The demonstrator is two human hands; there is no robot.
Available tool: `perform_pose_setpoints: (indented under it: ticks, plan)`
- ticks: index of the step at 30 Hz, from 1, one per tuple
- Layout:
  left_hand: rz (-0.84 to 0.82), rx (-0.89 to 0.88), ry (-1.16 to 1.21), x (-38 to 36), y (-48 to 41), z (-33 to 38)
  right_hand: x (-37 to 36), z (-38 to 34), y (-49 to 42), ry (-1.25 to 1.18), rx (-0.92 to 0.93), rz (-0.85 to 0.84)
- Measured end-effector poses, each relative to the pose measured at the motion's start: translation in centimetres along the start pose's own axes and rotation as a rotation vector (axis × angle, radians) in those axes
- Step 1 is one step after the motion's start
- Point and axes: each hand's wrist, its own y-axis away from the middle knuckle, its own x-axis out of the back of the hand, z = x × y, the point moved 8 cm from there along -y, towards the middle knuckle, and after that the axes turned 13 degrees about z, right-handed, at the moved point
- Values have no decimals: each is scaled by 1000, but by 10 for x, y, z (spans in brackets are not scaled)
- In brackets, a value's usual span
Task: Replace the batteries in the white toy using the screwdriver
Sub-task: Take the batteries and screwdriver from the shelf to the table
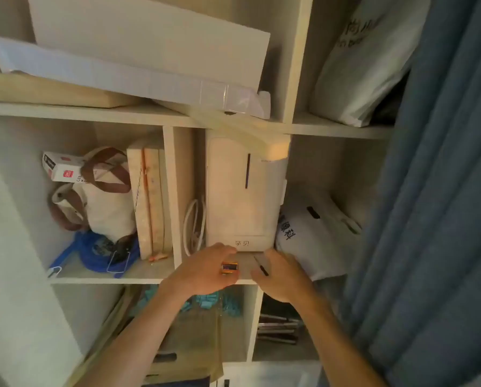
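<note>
My left hand (pixel 203 272) reaches to the front edge of the middle shelf (pixel 150 276), its fingers closed around small gold and purple batteries (pixel 229 268). Just to the right, my right hand (pixel 282 276) rests at the same shelf edge with a thin dark screwdriver (pixel 261 266) lying across its fingers, tip pointing up and left. Both hands are directly in front of a tall white appliance (pixel 242 191) with a dark vertical slot. No white toy can be picked out for certain in this view.
A white cable (pixel 193 227) coils left of the appliance, and a white printed bag (pixel 314 236) sits to its right. The left compartment holds a canvas bag (pixel 105 196), boards (pixel 150 202) and blue cord (pixel 102 252). A blue curtain (pixel 435 191) hangs on the right.
</note>
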Motion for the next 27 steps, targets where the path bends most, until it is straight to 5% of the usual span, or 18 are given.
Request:
perform_pose_setpoints:
  ticks: [8,15,23,27]
  plan:
    - [-146,-33,-216,-51,-38,-26,-42,20,-37,245,-80,70]
    - [-22,-145,-461,-62,-41,-21,-53,19,-40,250,-34,118]
    - [77,-67,-349,-60,-37,-33,-71,31,-25,-388,-176,121]
    - [240,86,237,-27,-9,-22,-55,8,-14,-808,-185,-49]
